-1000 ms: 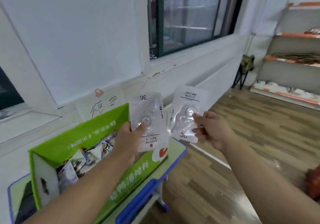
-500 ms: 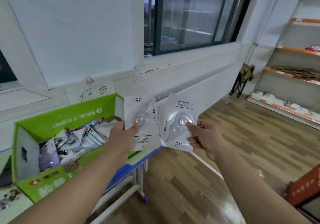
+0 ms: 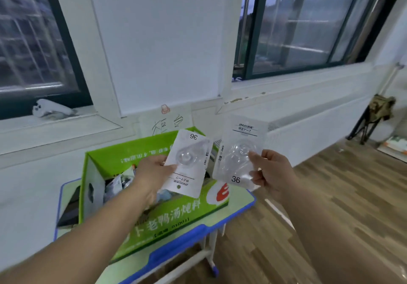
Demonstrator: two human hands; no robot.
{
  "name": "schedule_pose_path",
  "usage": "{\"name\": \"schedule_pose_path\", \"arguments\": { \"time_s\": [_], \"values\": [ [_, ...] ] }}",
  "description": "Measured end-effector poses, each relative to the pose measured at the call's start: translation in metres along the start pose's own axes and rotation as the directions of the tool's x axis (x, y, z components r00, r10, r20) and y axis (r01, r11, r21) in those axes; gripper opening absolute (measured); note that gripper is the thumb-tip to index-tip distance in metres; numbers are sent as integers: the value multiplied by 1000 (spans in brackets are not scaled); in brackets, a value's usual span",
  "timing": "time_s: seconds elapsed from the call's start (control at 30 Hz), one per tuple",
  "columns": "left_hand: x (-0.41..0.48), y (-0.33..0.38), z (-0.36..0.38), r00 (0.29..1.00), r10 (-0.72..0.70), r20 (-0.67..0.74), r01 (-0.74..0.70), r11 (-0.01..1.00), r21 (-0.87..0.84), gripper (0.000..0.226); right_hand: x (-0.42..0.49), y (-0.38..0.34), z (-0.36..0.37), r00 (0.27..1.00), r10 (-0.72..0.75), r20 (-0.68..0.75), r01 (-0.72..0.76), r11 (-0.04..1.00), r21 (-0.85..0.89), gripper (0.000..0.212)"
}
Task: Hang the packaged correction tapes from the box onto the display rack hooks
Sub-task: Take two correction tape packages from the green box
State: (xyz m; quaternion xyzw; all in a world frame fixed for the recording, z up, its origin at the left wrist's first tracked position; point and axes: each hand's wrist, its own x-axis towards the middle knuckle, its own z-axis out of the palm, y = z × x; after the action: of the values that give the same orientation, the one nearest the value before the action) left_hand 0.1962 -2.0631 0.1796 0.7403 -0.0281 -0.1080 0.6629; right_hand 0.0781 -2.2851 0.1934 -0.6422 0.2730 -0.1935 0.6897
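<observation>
I hold two white correction tape packs in front of me, above a green cardboard box (image 3: 152, 215). My left hand (image 3: 152, 173) pinches one correction tape pack (image 3: 189, 162) upside down, its "36" at the top. My right hand (image 3: 269, 172) pinches the other correction tape pack (image 3: 241, 149) upright, its "36" at the bottom. The box stands open on a small desk (image 3: 240, 204) and holds several more packets. No display rack shows in this view.
The desk with its blue edge stands against a white wall under two windows. A white object (image 3: 52, 108) lies on the left sill. A radiator cover (image 3: 312, 129) runs along the wall to the right. A folding stool (image 3: 374, 116) stands at far right on the wooden floor.
The view has swung left, so the box sits more central. Both packs have risen a little and moved slightly apart; each hand keeps its pack.
</observation>
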Motion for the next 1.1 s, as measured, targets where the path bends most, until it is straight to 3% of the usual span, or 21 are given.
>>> {"name": "schedule_pose_path", "arguments": {
  "time_s": [0.1, 0.2, 0.3, 0.37, 0.43, 0.5, 0.57, 0.63, 0.73, 0.83, 0.9, 1.03, 1.1],
  "values": [
    [47, -1, -16, 997, 69, -23, -64, 982, 180, 21, 27, -7, 32, 999, -3, -32, 4, 1000, 23, 23],
    [88, -2, -32, 986, 154, 60, -165, 895, 414, 23, 47, -8, 65, 1000, -7, -28, 7, 1000, 27, 26],
    [121, -1, -41, 969, 174, 176, -247, 692, 678, 8, 64, -2, 87, 999, 30, -24, -30, 999, 12, 26],
    [138, -2, -40, 923, 102, 372, -374, 471, 799, 8, 72, 1, 93, 998, 52, -27, -52, 999, 1, 24],
    [155, -5, -35, 864, -1, 503, -479, 303, 824, 16, 83, 1, 96, 996, 64, -55, -64, 998, -12, 25],
    [169, -13, -30, 873, -17, 488, -469, 254, 846, 33, 95, 0, 98, 995, 70, -65, -72, 997, -31, 25],
    [176, -28, -27, 913, 25, 408, -404, 213, 890, 68, 107, -1, 99, 996, 79, -48, -82, 995, -49, 23],
    [176, -39, -27, 964, 31, 265, -264, 239, 934, 81, 117, -3, 101, 996, 83, -34, -84, 995, -54, 19],
    [175, -54, -33, 996, -51, 73, -59, 244, 968, 69, 132, -6, 108, 996, 82, -19, -83, 995, -60, 17],
    [170, -64, -38, 963, -248, 105, -42, 248, 968, 43, 141, -3, 117, 995, 92, 29, -89, 994, -70, 16],
    [169, -78, -37, 919, -364, 155, -44, 296, 954, 39, 143, -1, 122, 994, 93, 55, -88, 992, -93, 15],
    [177, -114, -28, 911, -401, 97, 113, 467, 877, 62, 144, 2, 119, 993, 99, 68, -91, 989, -120, 13],
    [183, -126, -22, 935, -354, 23, 156, 470, 869, 79, 141, 2, 114, 994, 96, 52, -89, 989, -120, 14]
  ]
}}
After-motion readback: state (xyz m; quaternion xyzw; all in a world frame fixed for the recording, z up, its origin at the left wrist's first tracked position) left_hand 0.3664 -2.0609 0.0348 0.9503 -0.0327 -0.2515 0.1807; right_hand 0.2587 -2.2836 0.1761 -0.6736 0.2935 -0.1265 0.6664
